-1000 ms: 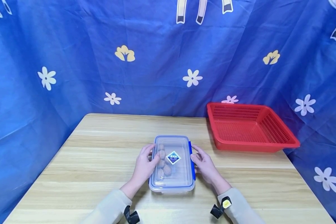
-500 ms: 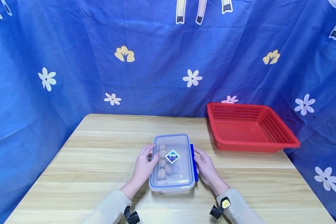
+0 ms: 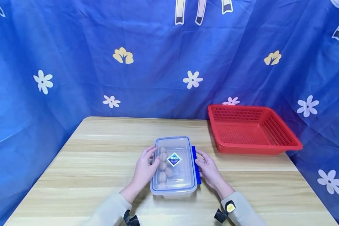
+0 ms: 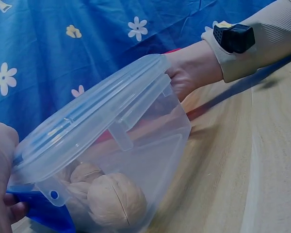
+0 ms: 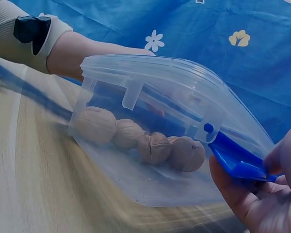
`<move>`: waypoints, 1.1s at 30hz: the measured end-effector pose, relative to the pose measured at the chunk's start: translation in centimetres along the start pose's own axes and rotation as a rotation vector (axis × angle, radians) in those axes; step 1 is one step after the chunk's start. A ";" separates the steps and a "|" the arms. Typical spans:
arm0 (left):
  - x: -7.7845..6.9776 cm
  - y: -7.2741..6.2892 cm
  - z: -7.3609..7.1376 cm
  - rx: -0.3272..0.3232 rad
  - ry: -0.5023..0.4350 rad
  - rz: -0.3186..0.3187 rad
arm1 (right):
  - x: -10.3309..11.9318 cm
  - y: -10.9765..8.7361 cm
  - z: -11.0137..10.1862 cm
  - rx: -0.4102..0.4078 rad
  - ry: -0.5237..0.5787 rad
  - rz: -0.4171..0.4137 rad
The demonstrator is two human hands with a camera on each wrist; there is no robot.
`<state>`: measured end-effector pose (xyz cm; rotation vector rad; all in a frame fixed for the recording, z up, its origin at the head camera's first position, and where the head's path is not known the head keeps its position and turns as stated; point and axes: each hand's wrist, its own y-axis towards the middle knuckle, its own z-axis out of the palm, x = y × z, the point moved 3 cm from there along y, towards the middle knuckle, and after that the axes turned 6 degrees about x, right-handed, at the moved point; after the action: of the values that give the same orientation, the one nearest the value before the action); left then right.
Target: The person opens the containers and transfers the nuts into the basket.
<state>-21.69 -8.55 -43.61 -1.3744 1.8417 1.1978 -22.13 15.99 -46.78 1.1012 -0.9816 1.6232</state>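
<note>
A clear plastic food container [image 3: 180,179] with a blue-lined lid sits on the table in front of me. Several walnuts [image 5: 155,148] lie inside, gathered along its left wall. My left hand [image 3: 145,164] grips the left side, its thumb over the lid's edge. A blue latch [image 4: 43,208] on that side shows beside my fingers in the left wrist view. My right hand [image 3: 210,169] pinches the blue latch [image 5: 240,162] on the right side, which stands out from the wall. In the right wrist view the thumb is above that flap and a finger beneath it.
A red perforated plastic basket [image 3: 251,149] stands at the back right of the wooden table [image 3: 101,150]. Behind it and along the sides hangs a blue patterned curtain [image 3: 152,62].
The right-side latch has swung outward from the container's wall, with my right hand on it. The walnuts shifted a little inside. My left hand keeps its place on the left side.
</note>
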 end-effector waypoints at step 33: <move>-0.5 -0.2 -0.1 0.018 -0.029 -0.019 | 3.3 -1.2 1.6 -0.153 -0.640 -0.296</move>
<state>-21.32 -8.40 -43.25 -1.3554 1.8110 1.1829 -21.27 15.66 -43.01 1.6150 -1.2466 0.9480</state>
